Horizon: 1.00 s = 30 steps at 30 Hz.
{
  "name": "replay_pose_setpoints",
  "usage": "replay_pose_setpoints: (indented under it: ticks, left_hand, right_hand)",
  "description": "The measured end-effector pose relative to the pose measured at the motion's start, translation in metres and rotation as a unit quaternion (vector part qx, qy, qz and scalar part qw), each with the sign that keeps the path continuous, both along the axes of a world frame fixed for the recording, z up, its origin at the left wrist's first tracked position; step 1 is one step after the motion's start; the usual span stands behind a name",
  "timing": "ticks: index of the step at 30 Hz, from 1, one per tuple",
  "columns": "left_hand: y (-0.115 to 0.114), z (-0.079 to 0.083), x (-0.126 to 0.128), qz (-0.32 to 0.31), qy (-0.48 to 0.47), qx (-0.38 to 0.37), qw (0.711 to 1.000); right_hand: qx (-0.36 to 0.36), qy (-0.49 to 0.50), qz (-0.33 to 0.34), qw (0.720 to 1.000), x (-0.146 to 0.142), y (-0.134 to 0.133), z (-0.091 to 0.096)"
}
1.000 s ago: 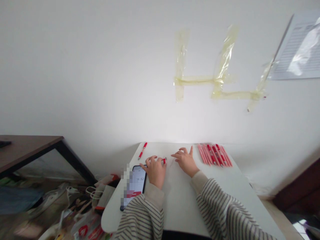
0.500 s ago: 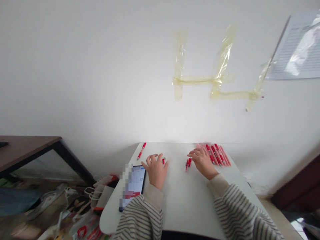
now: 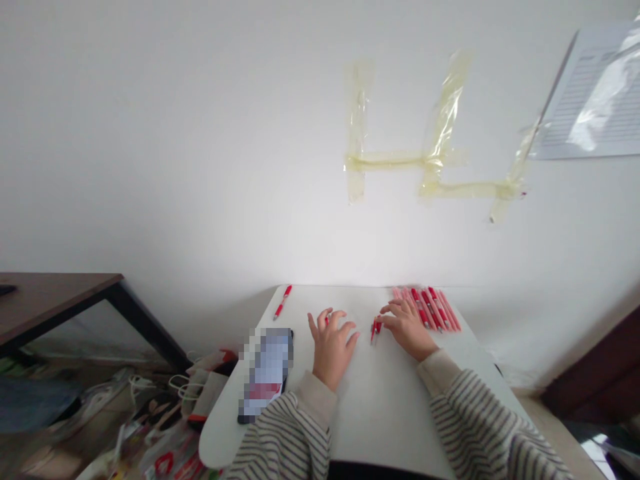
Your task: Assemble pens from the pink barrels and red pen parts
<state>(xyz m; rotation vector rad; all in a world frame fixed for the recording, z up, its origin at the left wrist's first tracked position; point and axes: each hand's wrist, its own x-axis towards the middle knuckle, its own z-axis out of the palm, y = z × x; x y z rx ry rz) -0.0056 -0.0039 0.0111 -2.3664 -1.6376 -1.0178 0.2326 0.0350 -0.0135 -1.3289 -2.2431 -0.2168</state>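
My left hand (image 3: 333,345) hovers over the white table (image 3: 390,407) with its fingers spread, holding nothing. Partly hidden behind those fingers is a small red pen part (image 3: 327,321). To the right, loose red pen parts (image 3: 375,327) lie in a small group, some of them slim. My right hand (image 3: 406,328) is beside this group, fingers stretched left and apart, fingertips at its edge; whether they touch it is unclear. A row of red and pink pens (image 3: 435,310) lies just beyond the right hand. One red pen (image 3: 283,303) rests alone at the far left.
A phone (image 3: 267,373), its screen blurred out, lies on the table's left side. The white wall (image 3: 225,167) with yellowed tape (image 3: 395,162) stands directly behind. At left are a brown desk (image 3: 55,293) and bags and clutter (image 3: 170,427) on the floor.
My left hand has moved right, away from the phone, and now covers more of the small red part. The phone screen has dimmed. My right hand has shifted slightly right.
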Motion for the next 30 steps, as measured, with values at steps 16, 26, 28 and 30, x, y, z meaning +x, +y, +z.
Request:
replay_pose_setpoints:
  ticks: [16, 26, 28, 30]
  left_hand:
    - [-0.006, -0.015, 0.02, -0.08, -0.005, -0.06, 0.995]
    - [-0.006, -0.014, 0.02, -0.061, -0.01, -0.064, 0.996]
    - [-0.006, -0.013, 0.02, -0.057, -0.01, -0.064, 0.996]
    - [-0.006, -0.013, 0.02, -0.055, -0.01, -0.063, 0.996]
  right_hand:
    - [-0.021, -0.01, 0.001, 1.0, -0.001, -0.002, 0.0]
    - [-0.007, -0.009, 0.011, 1.0, 0.0, -0.003, 0.001]
    - [-0.007, -0.006, 0.015, 1.0, 0.0, -0.003, 0.002]
    - [-0.008, -0.004, 0.018, 1.0, 0.001, -0.002, 0.003]
